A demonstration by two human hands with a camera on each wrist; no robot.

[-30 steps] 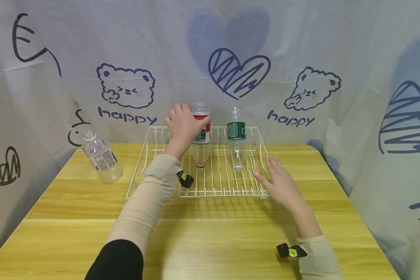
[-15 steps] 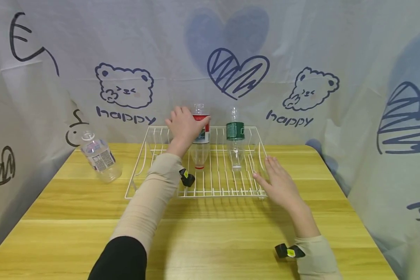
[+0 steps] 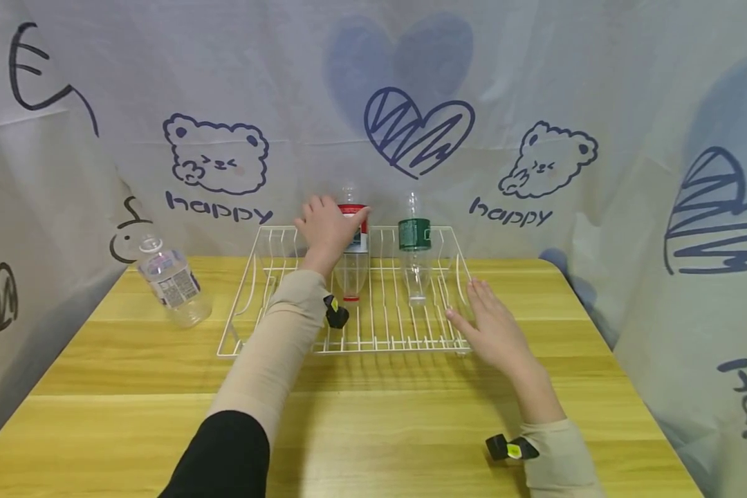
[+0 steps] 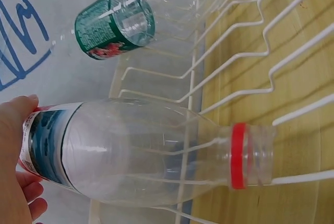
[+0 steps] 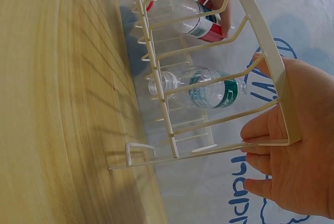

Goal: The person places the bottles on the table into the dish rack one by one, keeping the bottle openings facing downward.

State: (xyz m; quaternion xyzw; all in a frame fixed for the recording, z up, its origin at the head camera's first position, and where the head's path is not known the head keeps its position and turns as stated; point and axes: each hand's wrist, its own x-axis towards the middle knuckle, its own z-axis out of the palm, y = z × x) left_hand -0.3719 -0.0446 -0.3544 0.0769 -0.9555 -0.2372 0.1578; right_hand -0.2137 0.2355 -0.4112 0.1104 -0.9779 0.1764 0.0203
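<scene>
A clear plastic bottle (image 3: 351, 273) with a red and white label stands upside down in the white wire dish rack (image 3: 373, 351), its red-ringed neck pointing down. My left hand (image 3: 326, 228) grips it near the label, thumb on the right side and fingers on the left. Beside it a second clear bottle (image 3: 416, 266) with a green label (image 3: 414, 234) stands in the rack, also neck down. At the rack's front right corner rests my right hand (image 3: 496, 332). Its fingers (image 5: 259, 130) lie straight along the rack's side bars, thumb apart from them.
A third clear bottle (image 3: 174, 287), with a printed label, stands upright without a cap on the wooden table (image 3: 373, 429), left of the rack. Behind the table hangs a pale curtain (image 3: 299, 83) with drawn bears and hearts.
My left hand has moved very slightly down and right while holding the bottle. The right hand keeps its place on the rack. The head view has shifted a little.
</scene>
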